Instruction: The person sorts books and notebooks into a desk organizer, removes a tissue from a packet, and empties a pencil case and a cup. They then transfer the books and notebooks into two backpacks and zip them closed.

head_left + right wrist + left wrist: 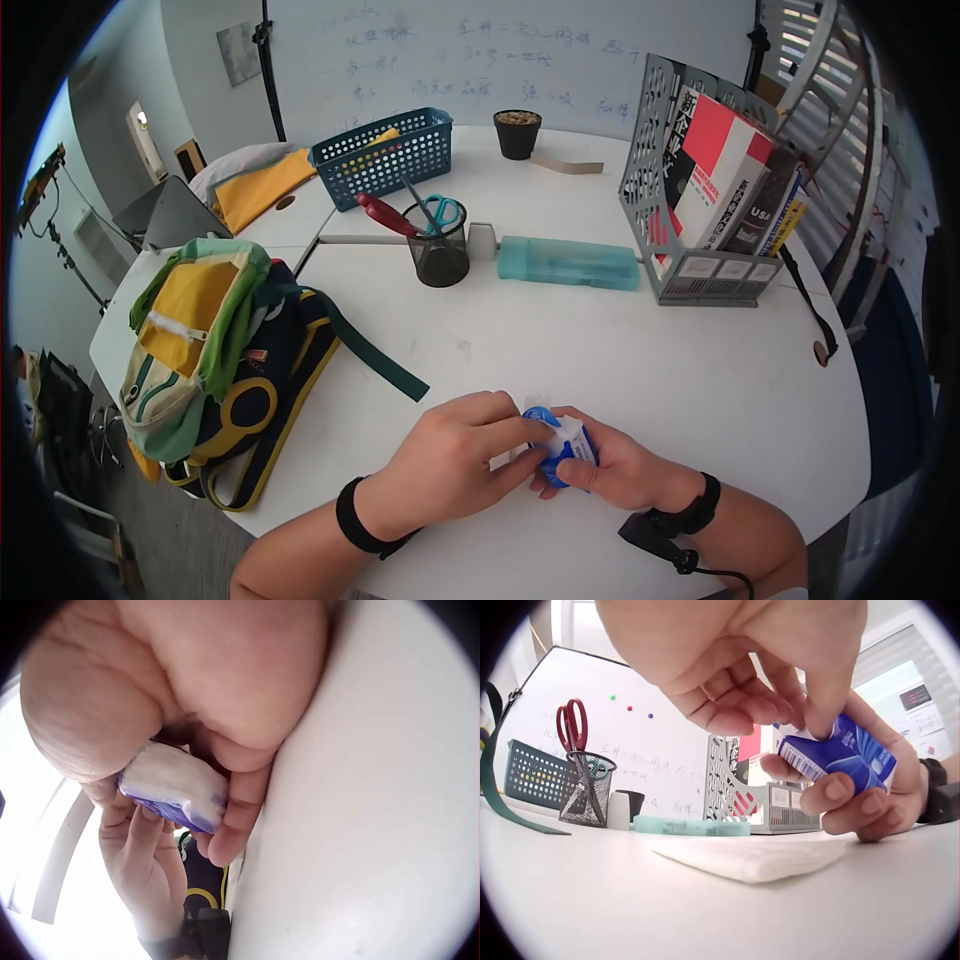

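Note:
Low over the front of the white table, my right hand (628,468) grips a small blue-and-white tissue packet (580,448), fingers wrapped round it from below and thumb on top. My left hand (455,450) meets it from the other side, thumb and fingers pinching the packet's upper face. A barcode shows on the side of the packet (802,766) in the left wrist view. The right wrist view shows a white end of the packet (172,776) between the right hand's fingers. A folded white tissue (757,861) lies on the table beneath the hands.
A green-and-yellow backpack (195,350) lies at left, its strap (375,350) reaching across the table. Behind the hands stand a mesh pen cup (440,262) with scissors, a teal case (568,263), a grey book rack (710,285), a blue basket (385,165) and a black pot (517,142).

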